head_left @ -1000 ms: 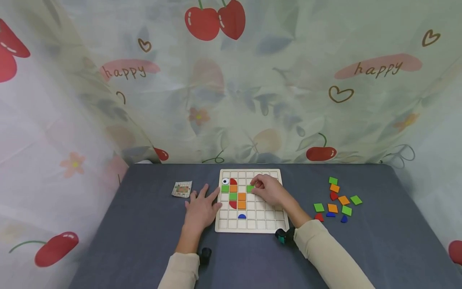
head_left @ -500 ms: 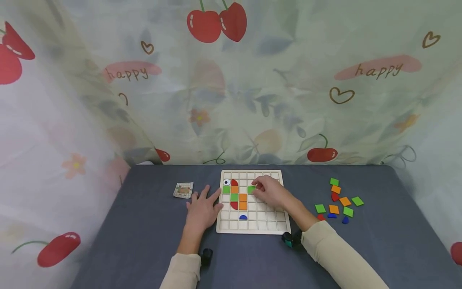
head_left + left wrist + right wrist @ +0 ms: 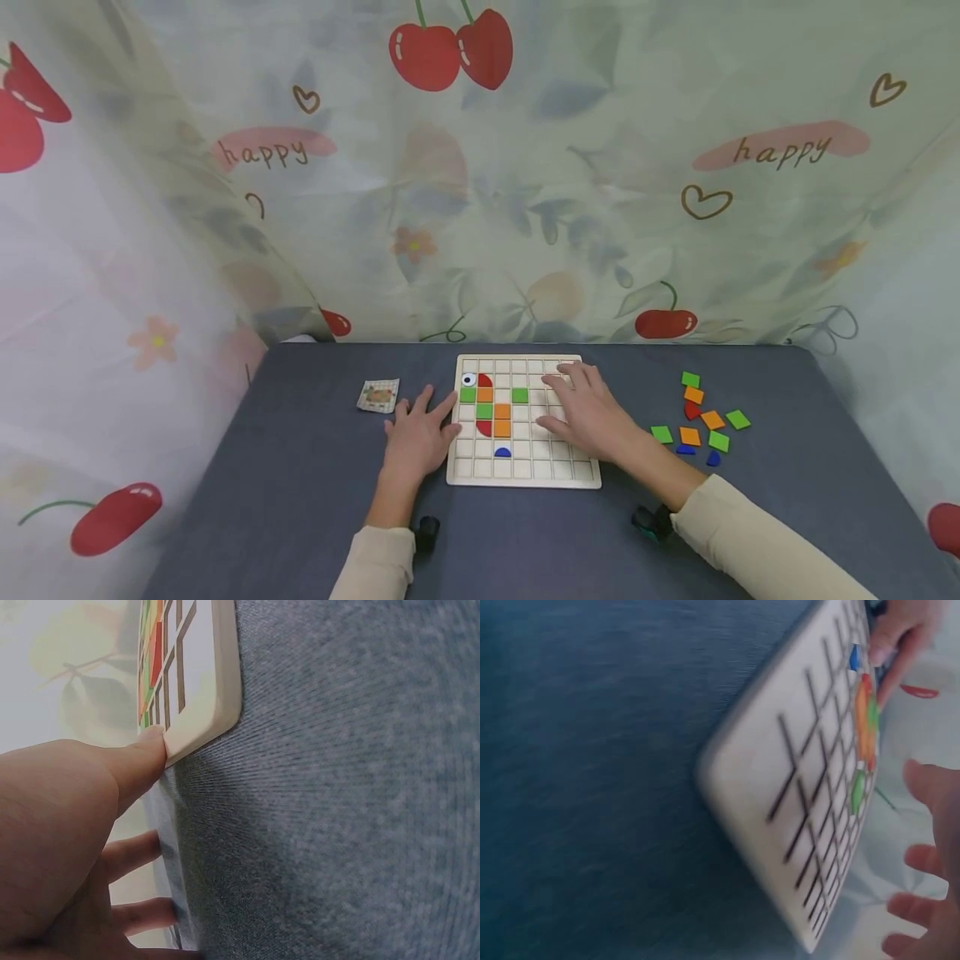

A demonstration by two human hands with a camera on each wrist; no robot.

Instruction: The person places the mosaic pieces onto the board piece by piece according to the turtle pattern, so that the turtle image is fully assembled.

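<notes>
A pale wooden grid board lies on the table, with coloured tiles set in its cells. My left hand rests beside the board's left edge, fingers spread; in the left wrist view the thumb touches the board's rim. Over the right part of the board my right hand hovers with parted fingers and nothing in them. Just left of its fingertips, a green square tile sits in a cell. Further left are an eye tile, orange squares, red quarter-rounds and a blue half-round.
Loose green, orange, red and blue tiles are scattered on the dark tablecloth at the right. A small picture card lies left of the board. A printed curtain stands behind the table.
My right hand has let go of the green square tile, spread its fingers and moved right. The tile stays in its cell. My left hand keeps its place at the board's edge.
</notes>
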